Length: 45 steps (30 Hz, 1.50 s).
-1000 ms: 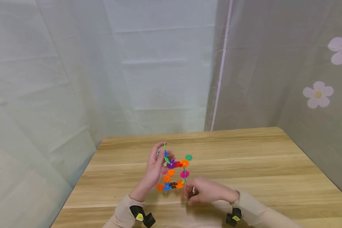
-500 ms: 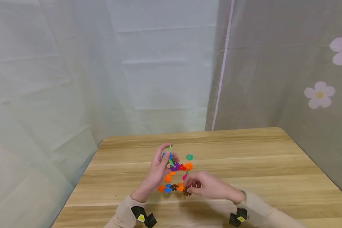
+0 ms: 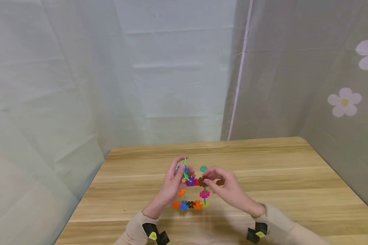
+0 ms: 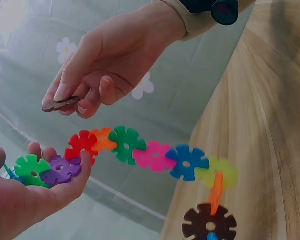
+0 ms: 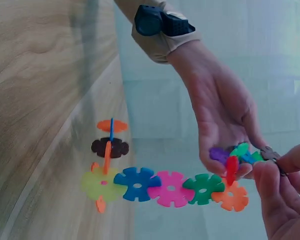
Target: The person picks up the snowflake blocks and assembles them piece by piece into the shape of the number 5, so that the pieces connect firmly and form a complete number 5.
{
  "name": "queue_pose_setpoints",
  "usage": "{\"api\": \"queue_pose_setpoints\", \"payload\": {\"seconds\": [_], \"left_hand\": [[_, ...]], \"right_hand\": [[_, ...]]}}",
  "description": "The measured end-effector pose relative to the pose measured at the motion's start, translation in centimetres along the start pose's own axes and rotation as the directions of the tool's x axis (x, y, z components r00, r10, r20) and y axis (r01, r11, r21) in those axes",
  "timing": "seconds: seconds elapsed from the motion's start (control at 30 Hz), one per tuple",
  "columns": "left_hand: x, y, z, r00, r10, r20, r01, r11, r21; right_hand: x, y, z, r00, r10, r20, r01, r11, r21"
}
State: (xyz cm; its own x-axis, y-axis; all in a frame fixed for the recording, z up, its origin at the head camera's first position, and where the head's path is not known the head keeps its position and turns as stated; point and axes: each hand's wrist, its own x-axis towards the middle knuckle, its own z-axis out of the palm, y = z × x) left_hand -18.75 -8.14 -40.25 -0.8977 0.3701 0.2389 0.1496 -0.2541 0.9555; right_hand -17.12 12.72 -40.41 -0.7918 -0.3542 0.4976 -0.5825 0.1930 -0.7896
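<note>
My left hand [image 3: 172,183] holds the upper end of a chain of linked snowflake discs [image 5: 171,189], with the thumb over a blue disc [image 3: 182,169]. A green disc [image 4: 32,170] and a purple disc [image 4: 60,170] lie against its fingers. From there the chain runs through red, orange, green, pink and blue to a yellow disc [image 5: 103,183] low by the table. Between thumb and fingertips, my right hand [image 3: 227,189] pinches a brown disc [image 4: 60,105]. In the left wrist view that disc is apart from the red disc [image 4: 81,147]. In the head view it covers the chain's upper corner.
A lower row of orange, blue and brown discs [image 3: 190,204] belongs to the same structure, near the wooden table [image 3: 263,160]. A teal disc [image 3: 203,168] appears to lie loose behind it. Pale curtains [image 3: 184,81] surround the table.
My right hand has lifted the brown disc from beside the lower row up to the chain's upper corner. The left hand has shifted slightly right with the chain.
</note>
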Motion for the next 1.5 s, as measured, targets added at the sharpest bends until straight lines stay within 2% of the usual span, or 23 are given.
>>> {"api": "queue_pose_setpoints", "payload": {"seconds": [0.17, 0.4, 0.57, 0.87, 0.93, 1.07, 1.2, 1.33, 1.5], "left_hand": [[0.0, 0.0, 0.2, 1.0, -0.015, 0.008, 0.015, 1.0, -0.011], [-0.2, -0.2, 0.4, 0.998, -0.009, 0.066, 0.009, 1.0, 0.003], [-0.4, -0.2, 0.7, 0.993, -0.019, 0.116, 0.016, 1.0, 0.023], [-0.6, -0.2, 0.8, 0.98, -0.033, 0.195, 0.021, 0.998, 0.064], [-0.6, -0.2, 0.8, 0.978, -0.038, 0.204, 0.024, 0.997, 0.071], [-0.6, -0.2, 0.8, 0.974, -0.055, 0.218, 0.035, 0.995, 0.095], [-0.5, -0.1, 0.8, 0.971, -0.075, 0.226, 0.043, 0.989, 0.143], [-0.5, 0.2, 1.0, 0.971, -0.07, 0.227, 0.029, 0.983, 0.18], [-0.4, 0.4, 1.2, 0.971, -0.051, 0.232, 0.02, 0.99, 0.137]], "right_hand": [[0.3, 0.1, -0.2, 0.999, -0.025, -0.023, 0.027, 0.997, 0.072], [1.3, -0.2, -0.6, 0.99, -0.108, -0.089, 0.114, 0.991, 0.066], [2.0, -0.4, -0.6, 0.984, -0.119, -0.134, 0.132, 0.986, 0.098], [2.6, -0.9, -0.8, 0.978, -0.157, -0.141, 0.175, 0.976, 0.126], [2.6, -1.0, -0.8, 0.976, -0.169, -0.137, 0.185, 0.976, 0.115], [2.6, -1.1, -0.9, 0.962, -0.234, -0.14, 0.24, 0.97, 0.024], [2.6, -1.2, -0.9, 0.942, -0.304, -0.143, 0.296, 0.952, -0.072], [2.7, -1.3, -0.9, 0.918, -0.367, -0.152, 0.355, 0.93, -0.1], [3.0, -1.3, -0.8, 0.895, -0.413, -0.171, 0.397, 0.91, -0.122]]}}
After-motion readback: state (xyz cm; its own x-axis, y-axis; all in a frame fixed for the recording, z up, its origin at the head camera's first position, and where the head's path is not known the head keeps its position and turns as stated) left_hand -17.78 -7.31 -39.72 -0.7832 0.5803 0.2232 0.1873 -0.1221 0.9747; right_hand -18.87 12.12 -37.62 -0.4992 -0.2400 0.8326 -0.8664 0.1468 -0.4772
